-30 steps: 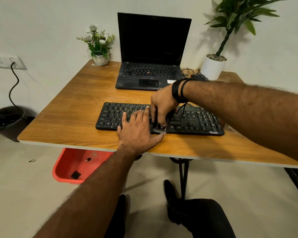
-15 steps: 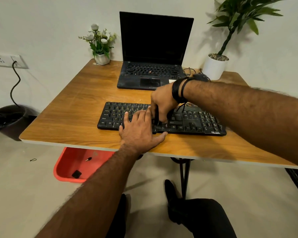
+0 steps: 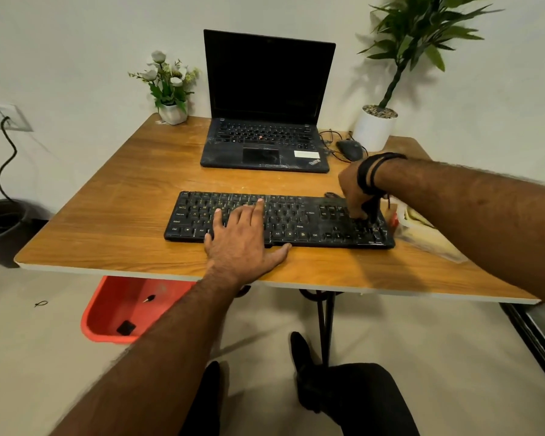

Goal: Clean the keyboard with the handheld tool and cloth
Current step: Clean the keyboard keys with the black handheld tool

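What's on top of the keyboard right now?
The left hand lies flat on the keyboard, and the right hand holds a dark tool over its right end. The keys beneath both hands are covered.

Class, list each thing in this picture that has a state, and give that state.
Black laptop: lid open, screen dark.
Black desktop keyboard: flat on the wooden table.
Left hand: pressed flat on the keyboard.
Right hand: gripping a dark handheld brush on the keyboard's right end.

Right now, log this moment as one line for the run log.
left hand flat on keyboard, steadying | right hand grips brush on number-pad end | cloth beside keyboard, untouched
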